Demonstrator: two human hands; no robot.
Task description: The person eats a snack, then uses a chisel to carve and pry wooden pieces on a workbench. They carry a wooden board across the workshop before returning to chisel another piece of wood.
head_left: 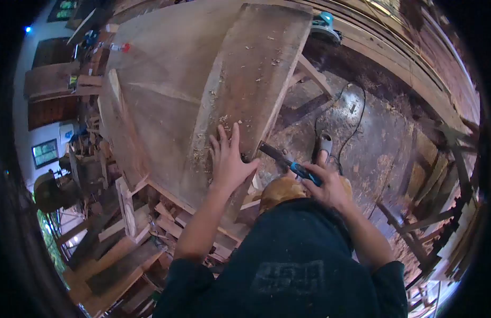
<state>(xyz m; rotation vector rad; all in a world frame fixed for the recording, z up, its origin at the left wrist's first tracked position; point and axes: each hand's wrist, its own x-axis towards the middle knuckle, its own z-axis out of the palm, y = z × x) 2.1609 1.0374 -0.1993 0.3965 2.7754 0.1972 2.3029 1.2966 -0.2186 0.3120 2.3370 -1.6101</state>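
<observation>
A thick wooden plank [256,63] lies lengthwise before me, strewn with wood shavings. My left hand [229,159] rests on its near part with fingers spread, holding nothing. In my right hand [327,183], a chisel [282,159] with a blue and black handle is gripped. Its dark, flat blade points toward the plank's right edge, close to my left thumb. Whether the blade tip touches the wood I cannot tell.
Under the plank is a broad wooden panel [166,58]. A teal power tool [325,26] stands beyond the plank's far right corner. A black cord [359,114] loops across the shaving-covered floor [372,153]. Scrap wood [128,212] is piled at the left.
</observation>
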